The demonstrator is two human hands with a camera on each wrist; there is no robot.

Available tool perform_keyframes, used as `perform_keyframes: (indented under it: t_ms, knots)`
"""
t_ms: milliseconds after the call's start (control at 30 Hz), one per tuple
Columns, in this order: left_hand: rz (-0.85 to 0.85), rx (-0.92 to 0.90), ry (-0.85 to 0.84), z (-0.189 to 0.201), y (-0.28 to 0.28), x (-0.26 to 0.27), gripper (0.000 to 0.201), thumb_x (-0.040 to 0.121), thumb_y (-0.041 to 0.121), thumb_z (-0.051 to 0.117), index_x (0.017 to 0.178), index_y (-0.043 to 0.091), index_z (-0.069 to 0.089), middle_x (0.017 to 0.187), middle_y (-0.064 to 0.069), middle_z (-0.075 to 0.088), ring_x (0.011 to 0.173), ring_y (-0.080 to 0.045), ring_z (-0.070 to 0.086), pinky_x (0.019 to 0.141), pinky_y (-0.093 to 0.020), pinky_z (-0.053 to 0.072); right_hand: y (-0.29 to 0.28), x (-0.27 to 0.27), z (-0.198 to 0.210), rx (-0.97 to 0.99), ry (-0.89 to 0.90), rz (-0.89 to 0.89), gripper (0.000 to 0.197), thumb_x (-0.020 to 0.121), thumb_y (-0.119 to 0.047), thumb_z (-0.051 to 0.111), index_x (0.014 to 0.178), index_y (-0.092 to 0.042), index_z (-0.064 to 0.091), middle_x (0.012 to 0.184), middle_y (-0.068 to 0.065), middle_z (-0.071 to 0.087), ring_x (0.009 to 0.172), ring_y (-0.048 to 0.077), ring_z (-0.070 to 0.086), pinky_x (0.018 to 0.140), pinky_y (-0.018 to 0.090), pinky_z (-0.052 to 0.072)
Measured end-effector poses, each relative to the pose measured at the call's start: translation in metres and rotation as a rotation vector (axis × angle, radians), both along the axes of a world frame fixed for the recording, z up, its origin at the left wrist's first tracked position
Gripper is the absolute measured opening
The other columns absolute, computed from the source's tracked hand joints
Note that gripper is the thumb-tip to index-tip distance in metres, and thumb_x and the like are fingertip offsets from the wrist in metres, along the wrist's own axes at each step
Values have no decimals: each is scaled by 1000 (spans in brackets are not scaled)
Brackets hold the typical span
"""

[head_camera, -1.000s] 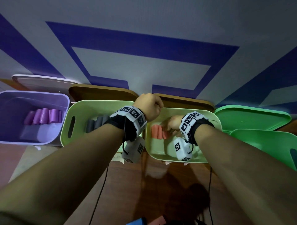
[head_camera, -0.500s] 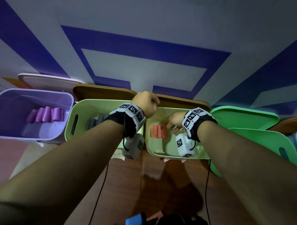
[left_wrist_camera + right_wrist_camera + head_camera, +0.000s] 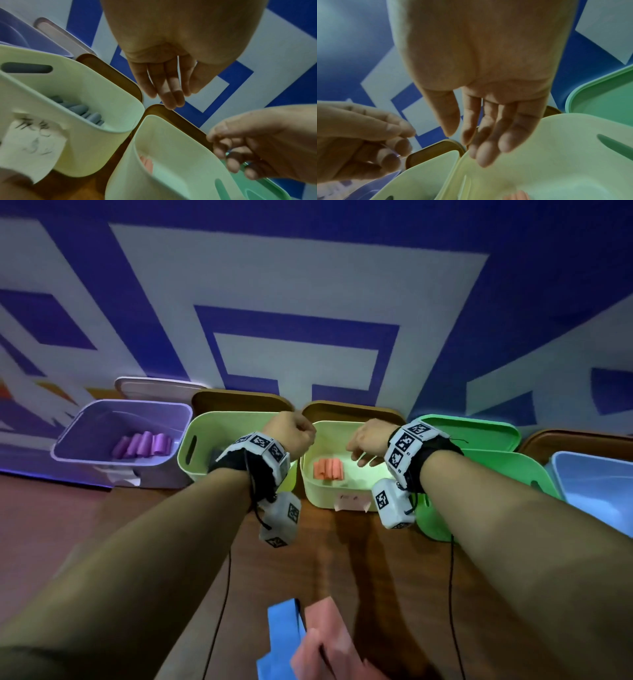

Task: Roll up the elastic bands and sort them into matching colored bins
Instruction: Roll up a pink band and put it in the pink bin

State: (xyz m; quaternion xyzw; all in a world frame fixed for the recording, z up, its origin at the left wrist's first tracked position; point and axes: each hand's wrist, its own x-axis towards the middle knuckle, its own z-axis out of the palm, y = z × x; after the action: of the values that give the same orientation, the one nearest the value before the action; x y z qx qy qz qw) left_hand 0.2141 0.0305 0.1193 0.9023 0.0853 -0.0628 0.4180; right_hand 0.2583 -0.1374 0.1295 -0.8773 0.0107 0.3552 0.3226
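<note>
Lilac bin (image 3: 85,419) with purple rolls (image 3: 142,445), pale green bin (image 3: 329,491) with salmon rolls (image 3: 328,469), blue and pink bands (image 3: 322,642) near, blue-and-white geometric wall (image 3: 308,285)

Writing on paper notes and square codes

A white paper note (image 3: 32,146) is stuck on the front of the pale green bin (image 3: 96,86) at the lower left of the left wrist view; it has dark handwriting, too blurred to read. Another small note (image 3: 352,501) on a bin front in the head view has tiny marks, also unreadable. Black-and-white square codes (image 3: 406,441) sit on both wrist bands.
</note>
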Motion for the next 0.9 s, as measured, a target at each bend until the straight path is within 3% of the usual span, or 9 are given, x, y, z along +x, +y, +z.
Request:
perform_keyframes:
  t_ms: [167, 300, 400, 500, 567, 700, 900]
  knots:
    - [4, 11, 10, -5, -9, -46, 18, 89, 10, 57, 77, 15, 70, 82, -4, 73, 75, -18, 70, 67, -26, 54, 2, -52, 8, 98, 12, 79, 14, 94, -14, 55, 82, -7, 58, 70, 6, 58, 54, 15, 54, 50, 21, 40]
    - [-45, 34, 49, -26, -12, -71, 17, 87, 13, 60, 75, 16, 72, 79, -5, 74, 73, -17, 70, 70, -29, 57, 4, -85, -8, 114, 60, 98, 12, 93, -14, 57, 84, -7, 59, 68, 6, 60, 52, 15, 54, 45, 21, 42]
    - [-80, 51, 39, -52, -14, -85, 16, 89, 15, 60, 81, 13, 73, 81, -6, 73, 73, -18, 68, 58, -25, 54, 4, -98, -38, 129, 69, 85, 8, 94, -15, 56, 88, -10, 55, 69, 7, 61, 51, 15, 55, 44, 21, 43]
    - [-107, 35, 16, -89, -14, -98, 17, 89, 14, 61, 76, 14, 71, 79, -11, 74, 78, -26, 70, 75, -39, 59, 4, -109, -77, 106, 38, 66, 7, 94, -16, 57, 90, -10, 56, 68, 7, 63, 50, 15, 56, 44, 21, 43]
    - [-94, -4, 4, -114, -14, -105, 15, 90, 16, 62, 77, 14, 71, 80, -12, 73, 78, -27, 71, 78, -39, 58, 2, -115, -100, 92, -5, 45, 13, 94, -16, 58, 88, -5, 59, 68, 8, 63, 51, 16, 57, 46, 22, 44]
    - [-91, -55, -58, -151, -19, -120, 14, 93, 18, 61, 89, 8, 70, 76, -3, 70, 63, -12, 65, 62, -23, 54, -3, -135, -135, 51, -117, 38, 13, 93, -16, 60, 89, -3, 61, 67, 9, 64, 52, 18, 57, 52, 26, 45]
    - [-132, -125, -197, -179, -35, -178, 13, 93, 21, 62, 87, 10, 65, 82, -4, 70, 57, -8, 61, 43, -14, 44, -27, -201, -164, -64, -302, 51, 11, 90, -15, 63, 92, -5, 63, 72, 9, 65, 61, 22, 59, 62, 29, 46]
